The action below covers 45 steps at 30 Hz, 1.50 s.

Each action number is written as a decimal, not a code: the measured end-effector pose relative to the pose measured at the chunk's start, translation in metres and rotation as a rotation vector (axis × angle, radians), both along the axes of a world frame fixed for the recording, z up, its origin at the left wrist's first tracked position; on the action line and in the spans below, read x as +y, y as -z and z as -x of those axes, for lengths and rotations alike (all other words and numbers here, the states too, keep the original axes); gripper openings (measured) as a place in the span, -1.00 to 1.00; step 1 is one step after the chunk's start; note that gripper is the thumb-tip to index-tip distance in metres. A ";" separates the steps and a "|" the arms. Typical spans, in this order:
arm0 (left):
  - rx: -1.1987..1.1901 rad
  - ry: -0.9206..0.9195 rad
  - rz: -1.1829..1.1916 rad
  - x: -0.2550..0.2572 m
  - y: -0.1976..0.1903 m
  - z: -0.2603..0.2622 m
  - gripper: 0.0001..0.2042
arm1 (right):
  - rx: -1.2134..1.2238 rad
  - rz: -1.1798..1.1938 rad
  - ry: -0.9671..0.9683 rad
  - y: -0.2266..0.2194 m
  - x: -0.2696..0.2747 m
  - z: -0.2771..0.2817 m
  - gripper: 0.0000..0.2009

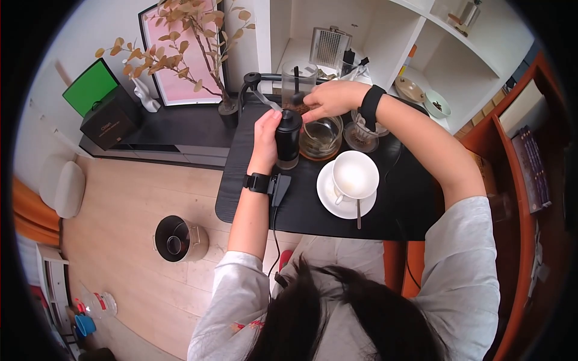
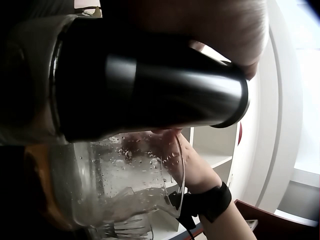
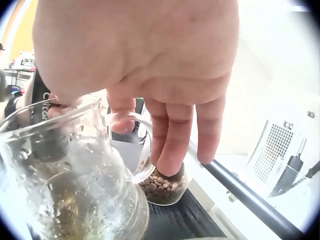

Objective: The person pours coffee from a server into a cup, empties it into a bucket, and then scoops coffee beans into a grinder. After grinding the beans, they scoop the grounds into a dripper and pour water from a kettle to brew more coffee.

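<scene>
My left hand (image 1: 265,138) grips a black cylindrical grinder (image 1: 288,135) standing upright; a grey crank (image 1: 267,100) juts from its top. The grinder (image 2: 150,85) fills much of the left wrist view, with a wet glass carafe (image 2: 115,175) beyond it. My right hand (image 1: 337,98) is beside a glass jar (image 1: 299,75) holding brown beans and a black scoop (image 1: 297,81). In the right wrist view its fingers (image 3: 175,135) extend downward near the beans (image 3: 161,189); whether they touch the jar cannot be told. The carafe (image 1: 321,141) stands below this hand.
A white cup (image 1: 355,171) sits on a saucer (image 1: 328,198) with a spoon (image 1: 359,216). Right of the carafe is a glass dripper (image 1: 360,135). A black rail (image 3: 250,197) runs along the back edge. On the floor stands a bin (image 1: 195,240).
</scene>
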<state>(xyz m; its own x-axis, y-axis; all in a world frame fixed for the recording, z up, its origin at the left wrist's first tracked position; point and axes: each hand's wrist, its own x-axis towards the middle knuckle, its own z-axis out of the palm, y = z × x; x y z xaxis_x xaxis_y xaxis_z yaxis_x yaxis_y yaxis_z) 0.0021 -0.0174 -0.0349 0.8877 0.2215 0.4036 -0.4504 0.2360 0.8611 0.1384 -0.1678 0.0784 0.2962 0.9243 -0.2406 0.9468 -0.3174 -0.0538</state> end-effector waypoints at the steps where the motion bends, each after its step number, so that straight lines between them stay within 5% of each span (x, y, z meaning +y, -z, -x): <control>1: 0.006 0.005 0.004 0.001 0.001 0.000 -0.56 | 0.000 -0.016 -0.006 -0.002 -0.003 0.003 -0.37; 20: 0.008 0.020 0.209 0.007 0.003 -0.001 -0.57 | -0.201 -0.330 -0.078 -0.016 -0.046 0.051 -0.34; 45: 0.003 0.007 0.160 0.008 0.009 -0.006 -0.49 | -0.384 -0.698 -0.271 -0.013 -0.085 0.084 -0.40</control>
<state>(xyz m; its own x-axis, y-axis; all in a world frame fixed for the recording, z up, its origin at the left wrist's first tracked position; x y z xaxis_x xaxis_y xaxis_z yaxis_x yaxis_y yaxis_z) 0.0084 -0.0091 -0.0434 0.8904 0.2766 0.3613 -0.4461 0.3733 0.8134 0.0546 -0.2532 0.0918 -0.0130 0.8747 0.4846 0.9780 -0.0898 0.1883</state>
